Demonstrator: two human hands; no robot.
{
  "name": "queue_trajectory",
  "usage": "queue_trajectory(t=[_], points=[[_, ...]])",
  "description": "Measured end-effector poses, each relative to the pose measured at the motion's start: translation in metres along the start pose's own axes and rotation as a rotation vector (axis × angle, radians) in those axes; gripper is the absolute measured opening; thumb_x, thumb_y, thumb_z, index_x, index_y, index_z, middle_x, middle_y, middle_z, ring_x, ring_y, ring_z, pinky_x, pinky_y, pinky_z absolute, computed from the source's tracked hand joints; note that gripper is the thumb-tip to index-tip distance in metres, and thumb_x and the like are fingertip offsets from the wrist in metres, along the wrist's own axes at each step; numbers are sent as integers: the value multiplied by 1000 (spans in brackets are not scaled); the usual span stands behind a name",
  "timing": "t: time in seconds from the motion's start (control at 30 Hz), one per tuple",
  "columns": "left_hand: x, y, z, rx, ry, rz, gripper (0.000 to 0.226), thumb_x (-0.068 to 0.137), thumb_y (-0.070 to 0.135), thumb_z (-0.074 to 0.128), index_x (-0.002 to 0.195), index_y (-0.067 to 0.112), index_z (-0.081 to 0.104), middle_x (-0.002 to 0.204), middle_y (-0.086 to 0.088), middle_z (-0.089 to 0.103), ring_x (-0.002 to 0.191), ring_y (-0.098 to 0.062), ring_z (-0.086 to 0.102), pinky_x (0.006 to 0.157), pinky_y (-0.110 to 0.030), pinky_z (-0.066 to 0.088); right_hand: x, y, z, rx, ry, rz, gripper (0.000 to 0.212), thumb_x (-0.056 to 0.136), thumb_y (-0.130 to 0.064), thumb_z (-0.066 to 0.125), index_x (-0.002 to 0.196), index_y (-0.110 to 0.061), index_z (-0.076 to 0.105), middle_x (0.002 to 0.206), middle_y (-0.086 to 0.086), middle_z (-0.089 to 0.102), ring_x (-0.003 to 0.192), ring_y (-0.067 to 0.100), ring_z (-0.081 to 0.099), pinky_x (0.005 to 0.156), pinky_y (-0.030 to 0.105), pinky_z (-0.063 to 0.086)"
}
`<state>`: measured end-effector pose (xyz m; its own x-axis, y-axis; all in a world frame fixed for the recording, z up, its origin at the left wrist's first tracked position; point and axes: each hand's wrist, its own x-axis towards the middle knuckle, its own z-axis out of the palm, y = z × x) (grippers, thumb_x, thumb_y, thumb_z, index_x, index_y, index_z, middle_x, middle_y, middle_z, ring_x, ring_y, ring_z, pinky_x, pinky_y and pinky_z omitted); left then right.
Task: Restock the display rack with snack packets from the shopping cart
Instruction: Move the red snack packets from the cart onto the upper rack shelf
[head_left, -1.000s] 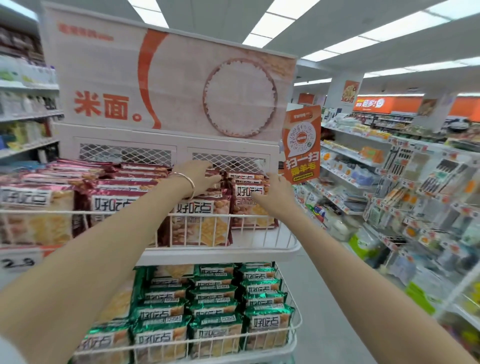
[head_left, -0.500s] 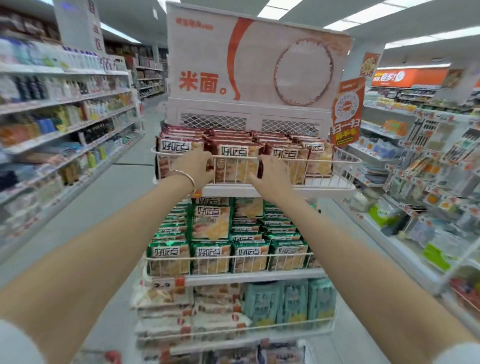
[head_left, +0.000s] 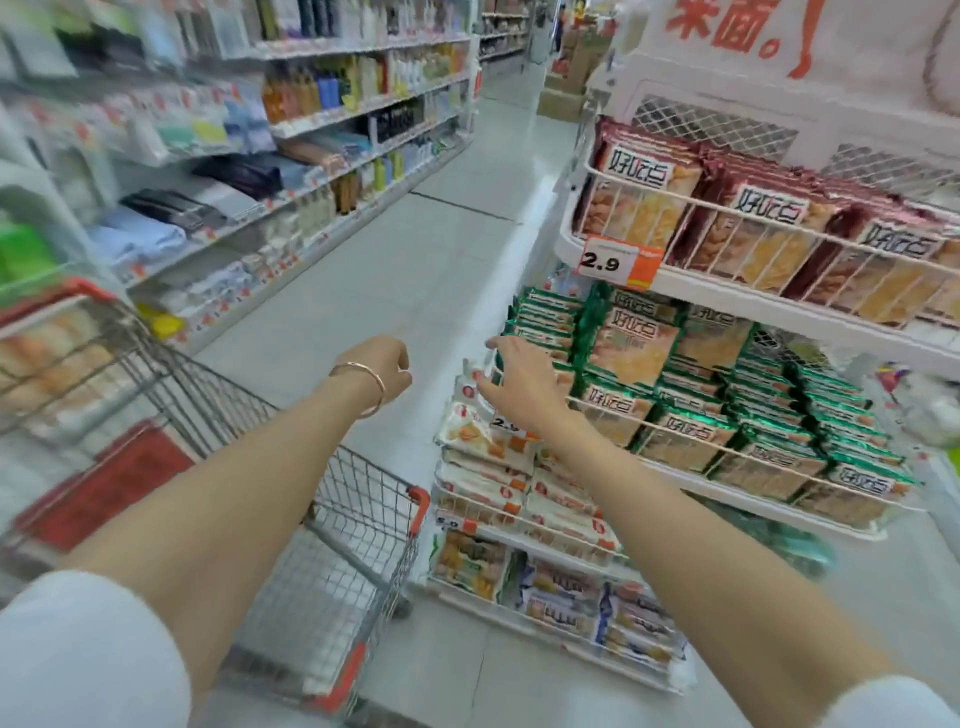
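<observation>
The white wire display rack (head_left: 737, 291) stands at the right, with dark red snack packets (head_left: 769, 228) on its top tier and green packets (head_left: 691, 415) on the tier below. White and orange packets (head_left: 488, 467) fill the lower tiers. My right hand (head_left: 519, 379) reaches out with fingers spread, in front of the left corner of the green tier, holding nothing. My left hand (head_left: 384, 364), a bracelet on its wrist, hangs loosely curled and empty over the aisle floor. The shopping cart (head_left: 358, 525) with red trim sits at lower left, packets (head_left: 47, 353) blurred in its upper basket.
Long store shelves (head_left: 311, 135) with bottles and folded cloth line the left side of the aisle. Grey tiled floor (head_left: 395, 249) runs between them and the rack. An orange price tag (head_left: 618, 262) reading 2.9 hangs on the top tier.
Both hands left the top tier's red packets and dropped lower. My view swung left and down, so the cart came into sight and the rack shifted right.
</observation>
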<state>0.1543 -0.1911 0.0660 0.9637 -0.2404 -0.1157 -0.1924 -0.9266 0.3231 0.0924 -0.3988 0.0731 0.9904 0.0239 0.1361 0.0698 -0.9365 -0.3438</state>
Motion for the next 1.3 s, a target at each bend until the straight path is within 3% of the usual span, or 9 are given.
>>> queue_trajectory(t=[0.17, 0.3, 0.4, 0.6, 0.77, 0.93, 1.1, 1.2, 1.3], points=[[-28, -85, 30, 10, -72, -199, 29, 96, 26, 57, 121, 15, 65, 125, -9, 64, 114, -29, 60, 93, -35, 50, 15, -42, 78, 25, -202, -97, 58, 93, -33, 59, 145, -10, 44, 146, 11, 48, 137, 29, 41, 114, 44, 30], [-48, -152, 57, -21, -115, -335, 22, 95, 19, 57, 110, 10, 70, 113, -12, 68, 93, -26, 60, 83, -34, 50, 13, -75, 141, 53, -342, -113, 58, 94, -33, 59, 146, -11, 43, 148, 10, 46, 137, 28, 40, 116, 46, 29], [-57, -205, 77, -35, -148, -411, 19, 95, 21, 59, 103, 10, 72, 112, -10, 70, 94, -27, 65, 81, -34, 56, 11, -95, 184, 45, -428, -117, 58, 94, -33, 58, 146, -12, 43, 148, 10, 46, 136, 29, 42, 114, 45, 32], [-59, -316, 116, -17, -251, -568, 21, 94, 15, 53, 101, 6, 70, 103, -14, 70, 93, -33, 66, 78, -39, 56, 12, -123, 264, 69, -552, 9, 58, 91, -31, 62, 144, -13, 45, 145, 12, 49, 133, 30, 46, 113, 47, 34], [-55, -387, 152, 57, -477, -650, 18, 98, 16, 55, 106, 1, 60, 86, -10, 61, 83, -30, 60, 70, -35, 49, 14, -143, 323, 117, -618, 135, 57, 93, -31, 61, 144, -12, 45, 145, 10, 49, 132, 28, 47, 112, 49, 37], [-56, -432, 188, 21, -640, -750, 38, 99, 8, 53, 134, -4, 53, 134, -22, 59, 123, -36, 58, 101, -42, 48, 20, -153, 372, 165, -616, 208, 54, 95, -28, 60, 144, -11, 45, 144, 11, 49, 131, 27, 47, 113, 45, 38], [-65, -442, 219, 59, -866, -766, 65, 96, 35, 60, 147, 3, 38, 145, -14, 50, 128, -33, 53, 100, -43, 46, 12, -142, 395, 206, -633, 282, 53, 96, -26, 58, 144, -10, 44, 145, 11, 47, 127, 28, 51, 110, 44, 40], [-73, -451, 246, 126, -837, -800, 95, 88, 48, 69, 154, 2, 19, 154, -13, 38, 140, -33, 41, 109, -47, 39, 5, -133, 405, 215, -651, 325, 52, 96, -25, 59, 143, -11, 45, 145, 10, 47, 125, 27, 53, 110, 42, 41], [-78, -459, 255, 207, -699, -796, 92, 81, 56, 73, 149, 8, 33, 152, -15, 38, 141, -32, 38, 110, -44, 39, 0, -126, 411, 207, -650, 352, 53, 95, -25, 60, 143, -11, 45, 145, 10, 47, 132, 25, 46, 112, 40, 38]])
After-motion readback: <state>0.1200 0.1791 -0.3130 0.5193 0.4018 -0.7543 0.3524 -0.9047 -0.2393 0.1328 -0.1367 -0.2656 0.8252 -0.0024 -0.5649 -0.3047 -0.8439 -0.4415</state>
